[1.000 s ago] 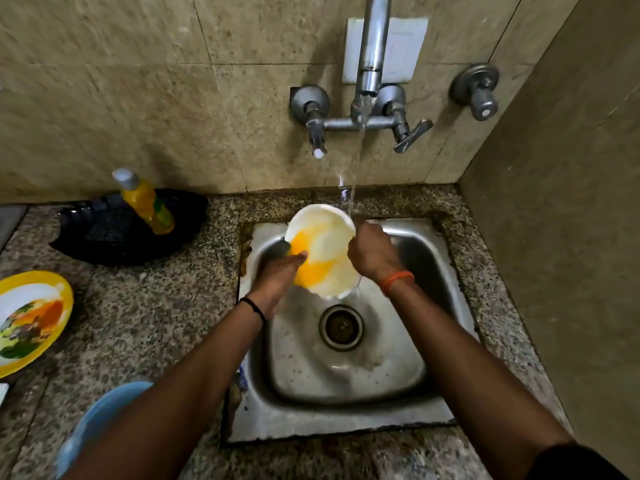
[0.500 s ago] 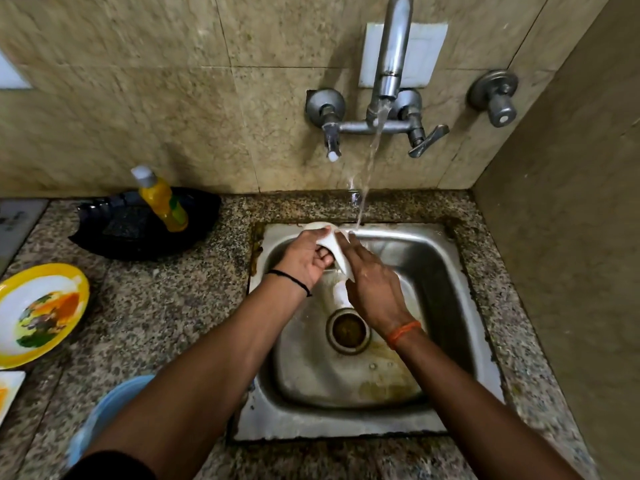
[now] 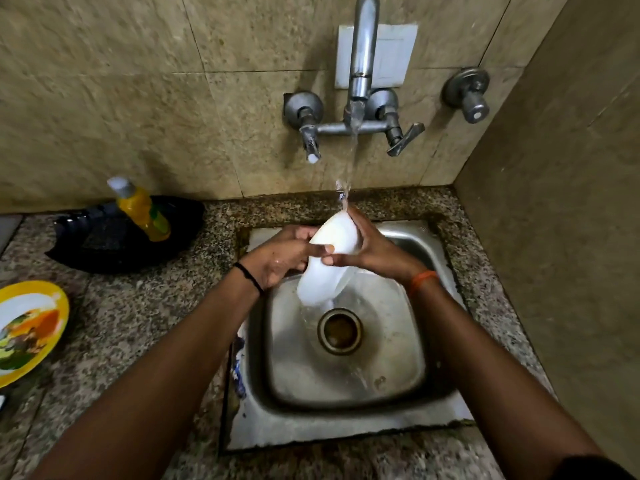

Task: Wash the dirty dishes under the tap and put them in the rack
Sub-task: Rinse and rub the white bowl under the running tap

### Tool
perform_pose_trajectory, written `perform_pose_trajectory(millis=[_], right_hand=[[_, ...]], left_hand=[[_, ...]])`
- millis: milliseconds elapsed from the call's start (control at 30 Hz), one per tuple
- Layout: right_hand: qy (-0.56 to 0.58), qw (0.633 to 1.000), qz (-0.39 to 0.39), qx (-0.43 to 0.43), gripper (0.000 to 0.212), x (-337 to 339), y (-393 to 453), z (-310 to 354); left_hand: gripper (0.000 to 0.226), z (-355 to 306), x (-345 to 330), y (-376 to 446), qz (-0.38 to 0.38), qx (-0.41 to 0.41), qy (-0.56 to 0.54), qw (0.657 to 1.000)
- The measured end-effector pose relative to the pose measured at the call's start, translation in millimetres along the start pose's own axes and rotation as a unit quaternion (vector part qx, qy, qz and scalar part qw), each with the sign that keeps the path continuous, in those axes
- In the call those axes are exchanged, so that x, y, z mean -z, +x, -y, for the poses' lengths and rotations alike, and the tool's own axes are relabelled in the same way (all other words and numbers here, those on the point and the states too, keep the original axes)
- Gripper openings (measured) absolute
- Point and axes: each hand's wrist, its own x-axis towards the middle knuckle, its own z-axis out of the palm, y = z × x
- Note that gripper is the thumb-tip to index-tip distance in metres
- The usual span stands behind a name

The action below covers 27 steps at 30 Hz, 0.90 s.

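A white plate [image 3: 327, 261] is held on edge by the left hand [image 3: 284, 254] and the right hand [image 3: 372, 252], fingers curled round it, in the middle of the frame. Water from the tap [image 3: 360, 81] is poured onto it above the sink [image 3: 346, 424]. A dirty yellow plate [image 3: 52, 306] is seen at the left edge.

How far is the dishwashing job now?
Done: nothing visibly; no rack is in view. In hand: the left hand and right hand hold a white plate on edge under the running tap. Left: a dirty yellow plate waits on the counter.
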Motion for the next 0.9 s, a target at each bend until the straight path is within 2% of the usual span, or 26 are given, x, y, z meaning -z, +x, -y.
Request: perform_pose_trajectory(millis=[100, 200, 267, 333, 433, 500, 600, 667, 700, 800, 900], right_hand=[[0.051, 0.999, -0.002, -0.012, 0.094, 11.2, 5.0, 5.6], [0.030, 0.999, -0.021, 0.005, 0.075, 22.9, 7.2, 7.5], [0.036, 0.999, -0.027, 0.004, 0.063, 27.2, 6.1, 5.8], [0.095, 0.995, -0.032, -0.008, 0.052, 26.8, 3.7, 1.5], [0.133, 0.990, -0.050, -0.026, 0.045, 22.1, 2.4, -8.3], [0.156, 0.985, -0.063, -0.036, 0.030, 19.6, 2.7, -13.9], [0.213, 0.973, -0.078, -0.047, 0.017, 17.4, 1.6, -17.7], [0.254, 0.960, -0.102, -0.057, 0.015, 13.0, 2.2, -17.9], [0.276, 0.952, -0.114, -0.065, 0.014, 9.9, 2.8, -16.6], [0.336, 0.930, -0.130, -0.078, 0.027, 2.1, 5.7, -11.6], [0.408, 0.898, -0.141, -0.079, 0.022, 1.2, 7.8, -7.4]], left_hand=[[0.031, -3.7, 9.5, -2.5, 0.018, -0.008, -0.012, 1.000], [0.034, -2.7, 10.2, -0.1, 0.014, -0.018, 0.003, 1.000], [0.037, -2.3, 8.9, 4.5, -0.007, -0.026, -0.001, 1.000], [0.037, -3.4, 7.8, 10.2, -0.036, -0.039, 0.004, 0.999], [0.037, -2.8, 8.4, 19.9, -0.057, -0.051, 0.014, 0.997], [0.036, -3.0, 6.8, 26.1, -0.068, -0.063, 0.019, 0.996], [0.031, -3.6, 0.3, 39.8, -0.116, -0.123, 0.072, 0.983], [0.028, -2.5, -8.1, 50.4, -0.174, -0.166, 0.162, 0.957], [0.029, -0.9, -13.2, 53.7, -0.201, -0.182, 0.240, 0.932], [0.056, 15.5, -37.6, 53.8, -0.219, -0.211, 0.506, 0.807], [0.078, 33.2, -58.3, 42.7, -0.218, -0.233, 0.609, 0.726]])
